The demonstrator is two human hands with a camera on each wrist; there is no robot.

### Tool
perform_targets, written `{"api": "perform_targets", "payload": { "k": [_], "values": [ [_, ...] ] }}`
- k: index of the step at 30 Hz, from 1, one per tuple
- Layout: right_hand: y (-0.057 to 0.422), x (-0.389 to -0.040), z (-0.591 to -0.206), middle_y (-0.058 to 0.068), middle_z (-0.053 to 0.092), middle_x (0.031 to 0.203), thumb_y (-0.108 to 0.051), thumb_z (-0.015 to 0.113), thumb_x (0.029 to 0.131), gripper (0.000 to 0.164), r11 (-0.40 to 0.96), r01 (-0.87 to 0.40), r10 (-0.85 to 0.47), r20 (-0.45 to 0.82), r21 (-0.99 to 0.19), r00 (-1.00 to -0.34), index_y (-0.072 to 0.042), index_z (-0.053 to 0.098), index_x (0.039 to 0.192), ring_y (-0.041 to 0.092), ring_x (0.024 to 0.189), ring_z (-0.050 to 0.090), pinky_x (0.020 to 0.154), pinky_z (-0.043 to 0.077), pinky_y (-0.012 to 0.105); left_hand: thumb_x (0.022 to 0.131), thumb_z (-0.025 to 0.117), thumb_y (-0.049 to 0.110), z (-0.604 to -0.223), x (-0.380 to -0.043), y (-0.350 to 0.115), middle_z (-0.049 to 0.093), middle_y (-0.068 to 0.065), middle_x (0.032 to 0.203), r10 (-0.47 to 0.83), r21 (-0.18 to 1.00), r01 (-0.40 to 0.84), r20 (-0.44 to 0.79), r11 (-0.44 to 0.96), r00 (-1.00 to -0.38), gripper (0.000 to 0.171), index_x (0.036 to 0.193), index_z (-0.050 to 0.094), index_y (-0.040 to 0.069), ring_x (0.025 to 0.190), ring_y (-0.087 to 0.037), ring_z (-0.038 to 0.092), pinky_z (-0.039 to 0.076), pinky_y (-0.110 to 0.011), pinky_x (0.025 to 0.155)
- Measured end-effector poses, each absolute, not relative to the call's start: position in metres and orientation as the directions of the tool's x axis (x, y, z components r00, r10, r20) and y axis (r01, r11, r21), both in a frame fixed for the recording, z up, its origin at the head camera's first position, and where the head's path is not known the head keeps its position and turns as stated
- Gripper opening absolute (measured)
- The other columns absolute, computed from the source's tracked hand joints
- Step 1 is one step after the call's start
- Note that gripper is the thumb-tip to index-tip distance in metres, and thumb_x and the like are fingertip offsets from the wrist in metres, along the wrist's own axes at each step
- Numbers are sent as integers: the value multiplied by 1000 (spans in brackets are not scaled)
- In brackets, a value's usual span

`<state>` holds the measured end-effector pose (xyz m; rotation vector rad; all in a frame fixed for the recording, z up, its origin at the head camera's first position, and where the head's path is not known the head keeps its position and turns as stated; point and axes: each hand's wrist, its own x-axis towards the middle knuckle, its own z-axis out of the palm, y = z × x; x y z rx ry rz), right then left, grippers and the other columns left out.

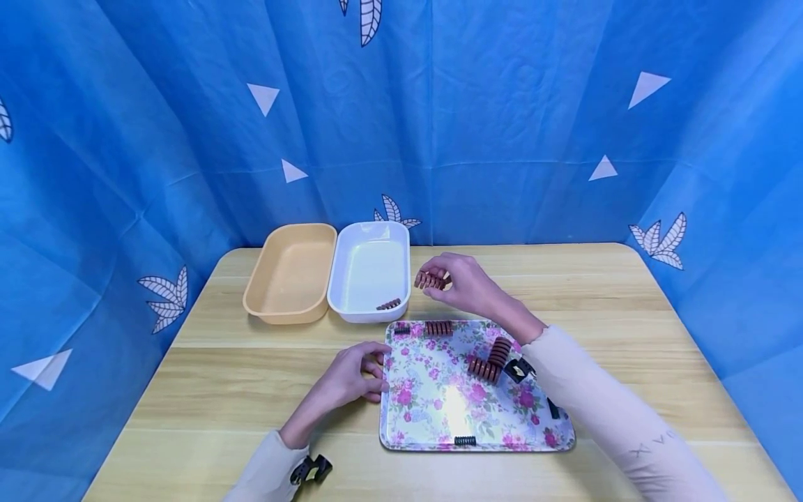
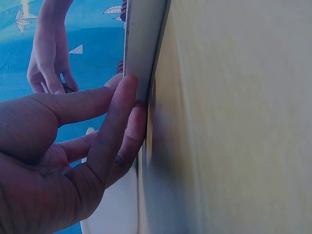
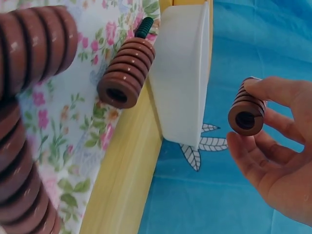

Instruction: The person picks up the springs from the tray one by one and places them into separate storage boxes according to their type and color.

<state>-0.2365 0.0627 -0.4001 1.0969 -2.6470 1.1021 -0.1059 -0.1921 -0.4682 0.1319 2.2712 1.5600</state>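
My right hand point(image 1: 467, 284) pinches a thick brown coil spring point(image 3: 247, 107) between thumb and fingers, raised just right of the white basin point(image 1: 370, 268). My left hand point(image 1: 351, 376) holds the left edge of a flower-patterned tray point(image 1: 433, 404), its fingertips at the rim in the left wrist view. Several brown springs lie on the tray: one brown spring point(image 1: 438, 328) by the far edge and two touching, a brown spring point(image 1: 484, 370) against another brown spring point(image 1: 500, 351). Small dark springs also lie there, one dark spring point(image 1: 402, 331) at the far left corner and another dark spring point(image 1: 465, 440) near the front.
Inside the white basin, a brown spring point(image 1: 389, 305) lies near the front wall. An orange basin point(image 1: 290, 314) stands to its left. Both are on the wooden table point(image 1: 207, 397), with a blue curtain point(image 1: 477, 139) behind. The right forearm crosses over the tray's right side.
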Motion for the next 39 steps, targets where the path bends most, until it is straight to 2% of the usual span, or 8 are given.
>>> {"api": "perform_targets", "payload": {
  "k": [7, 14, 23, 29, 39],
  "values": [
    [45, -241, -404, 4, 70, 92, -7, 81, 85, 26, 481, -637, -586, 319, -603, -744, -3, 74, 110, 17, 84, 64, 75, 60, 31, 78, 79, -17, -469, -105, -193, 60, -18, 105, 291, 917, -129, -249, 377, -924, 62, 136, 58, -7, 76, -20, 66, 66, -38, 61],
    [27, -246, -405, 1, 70, 94, -12, 81, 88, 22, 497, -604, -577, 283, -623, -766, -8, 75, 109, 15, 86, 63, 74, 58, 29, 78, 79, -17, -468, -103, -193, 60, -18, 106, 300, 917, -107, -233, 383, -925, 61, 135, 58, -8, 77, -21, 67, 66, -36, 60],
    [6, -255, -408, 5, 71, 95, -9, 80, 88, 20, 485, -588, -583, 261, -647, -769, -6, 74, 107, 17, 85, 65, 74, 57, 27, 79, 78, -17, -468, -104, -192, 61, -18, 105, 294, 922, -128, -244, 365, -924, 60, 134, 59, -6, 75, -20, 67, 66, -39, 61],
    [-7, -259, -414, 4, 72, 94, -11, 81, 88, 20, 509, -584, -579, 250, -633, -776, -6, 75, 106, 16, 84, 64, 74, 56, 26, 79, 78, -17, -470, -103, -192, 62, -19, 103, 293, 918, -117, -239, 379, -926, 59, 134, 59, -6, 74, -21, 67, 66, -39, 60],
    [-27, -261, -418, 4, 73, 98, -17, 82, 89, 25, 586, -529, -562, 162, -614, -811, -6, 74, 111, 15, 87, 65, 77, 58, 27, 79, 78, -17, -472, -104, -193, 62, -20, 105, 295, 922, -110, -230, 372, -928, 61, 135, 58, -6, 77, -23, 67, 66, -38, 61]
  ]
}}
